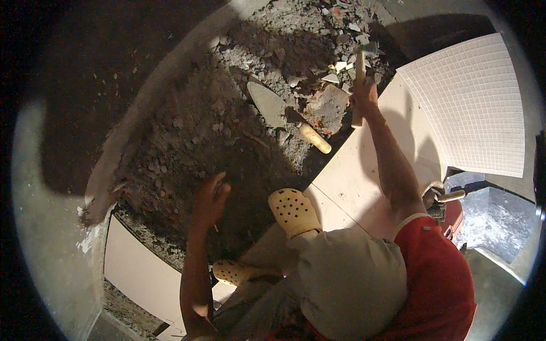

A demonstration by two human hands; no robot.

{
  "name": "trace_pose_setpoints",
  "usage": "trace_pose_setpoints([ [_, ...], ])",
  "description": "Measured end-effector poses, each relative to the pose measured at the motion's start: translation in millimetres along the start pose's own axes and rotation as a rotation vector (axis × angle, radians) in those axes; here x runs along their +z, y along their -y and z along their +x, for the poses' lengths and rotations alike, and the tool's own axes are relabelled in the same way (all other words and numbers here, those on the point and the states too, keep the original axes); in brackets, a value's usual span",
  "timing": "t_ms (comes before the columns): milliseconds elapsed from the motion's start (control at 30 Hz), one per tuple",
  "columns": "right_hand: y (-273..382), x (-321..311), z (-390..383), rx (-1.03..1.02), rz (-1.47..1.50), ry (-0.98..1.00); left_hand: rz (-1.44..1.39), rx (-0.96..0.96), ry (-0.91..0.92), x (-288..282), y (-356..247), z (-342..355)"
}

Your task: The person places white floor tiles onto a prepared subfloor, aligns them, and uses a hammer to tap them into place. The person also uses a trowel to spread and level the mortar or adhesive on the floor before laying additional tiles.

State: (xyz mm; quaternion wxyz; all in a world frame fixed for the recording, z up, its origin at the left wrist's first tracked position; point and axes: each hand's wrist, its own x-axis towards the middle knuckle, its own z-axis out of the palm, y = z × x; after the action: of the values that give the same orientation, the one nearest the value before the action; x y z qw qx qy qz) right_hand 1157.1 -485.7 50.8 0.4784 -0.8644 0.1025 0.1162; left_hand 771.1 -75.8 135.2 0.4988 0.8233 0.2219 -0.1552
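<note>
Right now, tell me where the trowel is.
The trowel lies on the rubble, upper middle of the head view, left of the hammer in the right hand.

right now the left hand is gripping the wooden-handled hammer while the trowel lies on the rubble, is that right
Not quite: the head view shows the hammer gripped in the right hand, not the left hand. The trowel does lie on the rubble.

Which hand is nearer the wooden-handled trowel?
Right. The right hand, gripping a hammer, is beyond and to the right of the handle of the trowel; the left hand is farther off, to its left and closer to the body.
</note>
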Motion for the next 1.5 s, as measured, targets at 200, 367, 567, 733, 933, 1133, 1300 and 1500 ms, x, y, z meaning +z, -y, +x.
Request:
trace_pose_setpoints([
  [200, 28.9, 11.3, 7.7, -0.456, -0.117, -0.129, 0.085, -0.01, -0.011, -10.4, -12.8, -3.4],
  [367, 15.6, 14.0, 56.6, -0.359, -0.78, -0.171, 0.071, -0.027, 0.017, -10.4, -24.2, -11.6],
  [567, 31.4, -12.0, 71.9, -0.15, -0.559, -0.255, -0.02, 0.002, -0.033, -4.1, 0.2, -8.5],
  [733, -30.5, -11.1, 84.7, -0.277, -1.016, 0.019, 0.029, 0.004, -0.016, -2.2, -2.3, -8.3],
  [933, -71.3, -12.7, 132.5, -0.839, -0.578, -0.15, 0.109, -0.085, 0.047, -2.9, -24.9, -12.6],
  [1133, -61.5, -2.0, 94.9, -0.73, -0.931, 0.139, 0.266, 0.168, -0.016, -18.8, -10.9, -22.6],
  [1300, -2.4, 6.5, 23.6, 0.103, 0.601, 0.438, 0.806, 0.357, 0.073, -83.0, 14.6, -54.4],
  [1500, 80.6, 77.7, -115.2, -0.224, -0.024, 0.447, 0.594, 0.02, 0.0, -145.2, 5.7, -133.4],
])
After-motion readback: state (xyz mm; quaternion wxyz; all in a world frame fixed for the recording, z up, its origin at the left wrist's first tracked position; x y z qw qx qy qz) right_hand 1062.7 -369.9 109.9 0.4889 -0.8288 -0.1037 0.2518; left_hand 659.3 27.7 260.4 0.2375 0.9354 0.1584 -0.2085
